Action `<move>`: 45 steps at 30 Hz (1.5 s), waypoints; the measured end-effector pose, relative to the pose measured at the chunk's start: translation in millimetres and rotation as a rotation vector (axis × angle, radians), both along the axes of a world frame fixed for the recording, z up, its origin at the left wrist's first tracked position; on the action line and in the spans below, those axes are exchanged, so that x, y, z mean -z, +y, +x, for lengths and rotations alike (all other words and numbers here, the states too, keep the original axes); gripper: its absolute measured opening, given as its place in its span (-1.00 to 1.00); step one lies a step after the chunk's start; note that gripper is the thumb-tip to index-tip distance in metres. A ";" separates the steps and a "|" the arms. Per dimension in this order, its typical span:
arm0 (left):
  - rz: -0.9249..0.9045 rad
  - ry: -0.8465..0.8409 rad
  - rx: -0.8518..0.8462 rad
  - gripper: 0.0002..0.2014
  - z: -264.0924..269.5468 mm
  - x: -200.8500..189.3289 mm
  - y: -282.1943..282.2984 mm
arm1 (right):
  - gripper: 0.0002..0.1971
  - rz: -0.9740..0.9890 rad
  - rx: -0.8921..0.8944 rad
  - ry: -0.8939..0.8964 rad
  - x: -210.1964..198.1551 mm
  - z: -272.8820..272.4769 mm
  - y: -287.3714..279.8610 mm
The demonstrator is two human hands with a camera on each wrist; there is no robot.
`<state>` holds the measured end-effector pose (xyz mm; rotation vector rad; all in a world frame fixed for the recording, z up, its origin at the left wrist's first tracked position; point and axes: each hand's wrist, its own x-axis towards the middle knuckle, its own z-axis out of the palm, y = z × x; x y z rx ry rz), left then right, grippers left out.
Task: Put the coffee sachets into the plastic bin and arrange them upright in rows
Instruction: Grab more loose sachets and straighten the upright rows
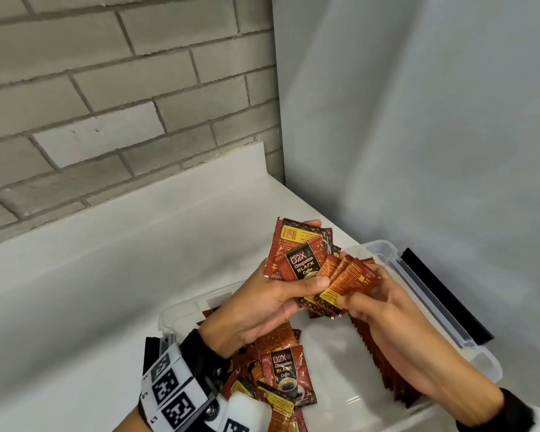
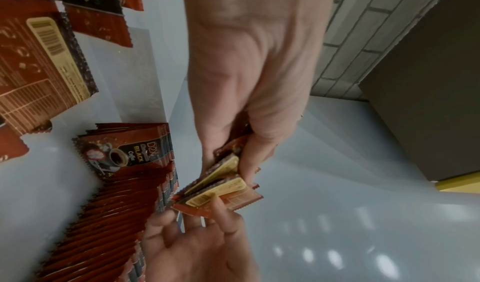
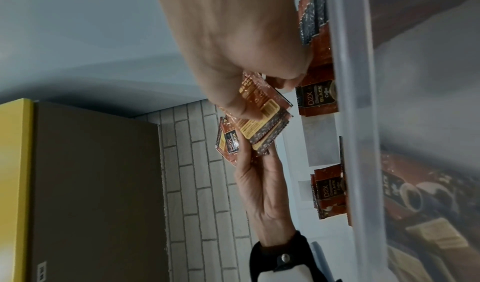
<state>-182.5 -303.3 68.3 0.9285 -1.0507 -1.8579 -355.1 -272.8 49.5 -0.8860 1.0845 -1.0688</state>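
Fingers of both hands, left hand (image 1: 262, 304) and right hand (image 1: 384, 307), pinch fanned coffee sachets (image 1: 340, 279) above plastic bin (image 1: 424, 285). Light, slick foil; best gripped at crimped edges.

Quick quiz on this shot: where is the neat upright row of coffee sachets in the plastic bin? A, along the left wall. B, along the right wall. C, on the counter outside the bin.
B: the upright row of sachets stands along the right wall of the clear plastic bin, under the right hand.
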 end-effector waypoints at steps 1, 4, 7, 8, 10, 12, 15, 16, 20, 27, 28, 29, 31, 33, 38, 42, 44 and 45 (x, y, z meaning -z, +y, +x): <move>0.001 -0.001 -0.001 -0.44 -0.6 0.1 0.1 | -0.42 0.008 -0.015 -0.023 -0.4 0.5 0.3; -0.010 0.009 0.007 -0.47 -0.6 -0.6 0.8 | -0.42 0.038 -0.063 -0.122 -4.8 2.2 1.7; -0.026 0.030 0.013 -0.42 0.0 -2.6 0.8 | -0.44 -0.002 -0.050 -0.079 -7.6 3.8 3.3; -0.030 0.065 0.018 -0.34 -0.5 -2.9 1.1 | -0.44 -0.011 -0.038 -0.060 -8.2 4.0 3.9; -0.003 0.196 0.022 -0.19 -1.2 -4.1 0.2 | -0.41 -0.017 -0.015 -0.051 -8.0 3.2 4.2; 0.060 0.312 0.016 -0.21 -1.6 -7.1 -1.8 | -0.40 -0.011 0.006 -0.059 -7.5 1.8 3.9; 0.076 0.295 -0.034 -0.46 -1.8 -6.5 -2.5 | -0.45 -0.019 0.016 -0.051 -8.1 1.3 4.1; 0.061 0.260 -0.053 -0.54 -2.1 -5.5 -2.2 | -0.46 -0.029 0.015 -0.035 -8.1 1.5 4.4; 0.005 0.117 -0.063 -0.62 -3.9 -5.4 -0.9 | -0.48 -0.094 0.004 0.048 -8.2 2.3 5.9; -0.033 0.091 -0.062 -0.64 -3.8 -2.1 -0.2 | -0.49 -0.138 -0.060 0.122 -6.8 6.5 6.3; -0.042 0.086 -0.059 -0.64 -3.6 -1.6 -0.3 | -0.48 -0.131 -0.063 0.129 -7.1 7.1 6.4; -0.052 0.082 -0.056 -0.65 -3.8 -1.7 -0.3 | -0.47 -0.123 -0.065 0.132 -7.7 7.3 6.8; -0.066 0.089 -0.062 -0.65 -3.4 -2.3 -1.0 | -0.48 -0.108 -0.063 0.128 -9.1 7.2 7.0; -0.079 0.110 -0.077 -0.61 -2.9 -3.0 -2.1 | -0.50 -0.082 -0.039 0.097 -9.9 4.9 6.0; -0.088 0.132 -0.116 -0.55 -1.7 -2.4 -4.0 | -0.43 0.005 0.024 0.002 -9.6 2.1 2.8; -0.045 0.114 -0.135 -0.53 -0.8 -2.6 -3.8 | -0.43 0.036 0.068 -0.066 -10.3 0.9 0.4; -0.049 0.102 -0.124 -0.53 -1.3 -1.8 -3.0 | -0.40 0.051 0.046 -0.113 -11.2 -0.5 0.3; -0.053 0.098 -0.118 -0.54 -2.0 -1.9 -2.4 | -0.37 0.060 0.028 -0.123 -11.8 -0.5 0.6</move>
